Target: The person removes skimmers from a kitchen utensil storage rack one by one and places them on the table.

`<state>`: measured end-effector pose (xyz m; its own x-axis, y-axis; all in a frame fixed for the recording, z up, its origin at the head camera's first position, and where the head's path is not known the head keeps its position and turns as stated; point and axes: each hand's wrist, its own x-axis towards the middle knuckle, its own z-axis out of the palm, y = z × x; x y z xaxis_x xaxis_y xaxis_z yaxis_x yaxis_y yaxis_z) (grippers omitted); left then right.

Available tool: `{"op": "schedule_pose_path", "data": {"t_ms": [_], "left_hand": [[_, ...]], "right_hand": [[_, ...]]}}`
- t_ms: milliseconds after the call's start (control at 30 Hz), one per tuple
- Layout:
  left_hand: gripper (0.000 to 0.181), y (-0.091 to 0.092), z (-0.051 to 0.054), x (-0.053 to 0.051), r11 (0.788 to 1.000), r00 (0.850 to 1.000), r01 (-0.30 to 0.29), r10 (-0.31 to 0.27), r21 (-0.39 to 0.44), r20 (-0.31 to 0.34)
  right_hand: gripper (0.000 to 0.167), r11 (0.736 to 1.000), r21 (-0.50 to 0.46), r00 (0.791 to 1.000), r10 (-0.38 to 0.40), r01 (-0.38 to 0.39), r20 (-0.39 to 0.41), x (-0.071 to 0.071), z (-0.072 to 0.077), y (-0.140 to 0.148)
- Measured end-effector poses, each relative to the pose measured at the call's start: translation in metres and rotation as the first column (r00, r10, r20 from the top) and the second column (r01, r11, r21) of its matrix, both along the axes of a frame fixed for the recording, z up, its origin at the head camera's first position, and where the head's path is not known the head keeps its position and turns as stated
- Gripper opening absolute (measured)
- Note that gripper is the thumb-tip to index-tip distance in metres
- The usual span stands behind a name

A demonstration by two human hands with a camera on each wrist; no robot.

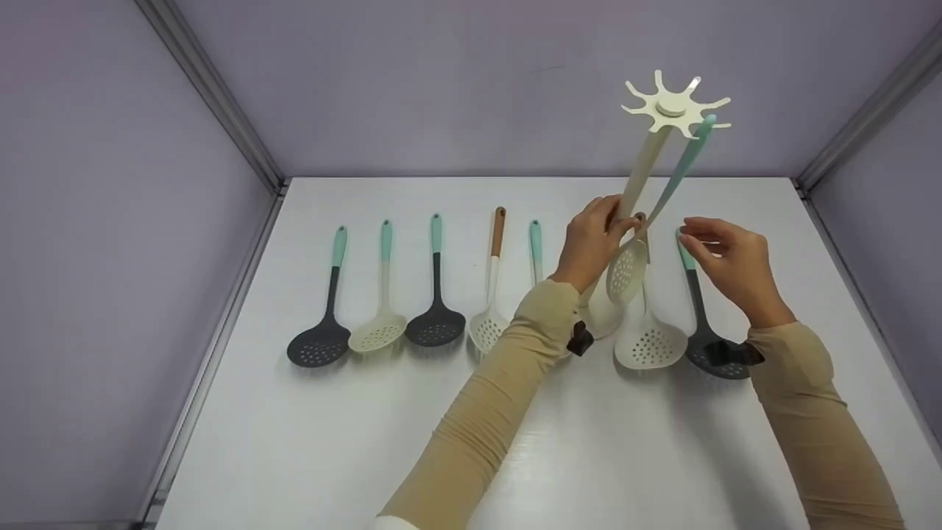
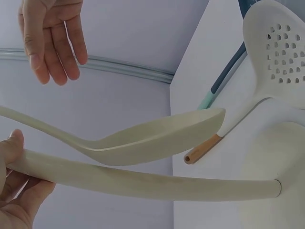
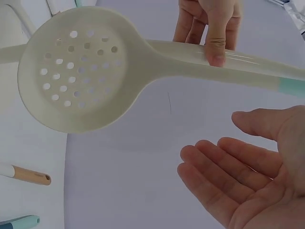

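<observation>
My left hand [image 1: 592, 239] grips the pole [image 2: 157, 183] of a cream utensil stand with a star-shaped hook top [image 1: 671, 107] and a round base, partly hidden behind the arm. From the top's right side a cream skimmer [image 1: 627, 272] hangs by its mint handle [image 1: 688, 162], its perforated bowl beside the pole. To the right of it, my right hand [image 1: 728, 265] is apart from the skimmer, fingers loosely bent and nothing in them. The right wrist view shows this hand [image 3: 248, 181] palm up below the handle.
Several skimmers lie in a row on the white table [image 1: 353, 442]: a black one [image 1: 319, 346] at far left, a white one with a wooden handle [image 1: 651, 342] near the stand, and a black one [image 1: 695, 302] under my right hand. Grey-lilac panels [image 1: 478, 88] enclose the table.
</observation>
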<state>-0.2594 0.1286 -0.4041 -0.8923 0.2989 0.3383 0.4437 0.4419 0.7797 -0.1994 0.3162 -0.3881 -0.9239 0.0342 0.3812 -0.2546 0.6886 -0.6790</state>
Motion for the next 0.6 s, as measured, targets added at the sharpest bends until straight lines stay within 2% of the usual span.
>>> {"op": "schedule_pose_path", "data": {"t_ms": [600], "left_hand": [[0.037,0.001,-0.002,0.000,1.000,1.000,-0.005,0.005,0.005,0.017]], "right_hand": [[0.028,0.998,-0.004,0.996,0.054,-0.055,-0.065,0.005,0.015,-0.013]]}}
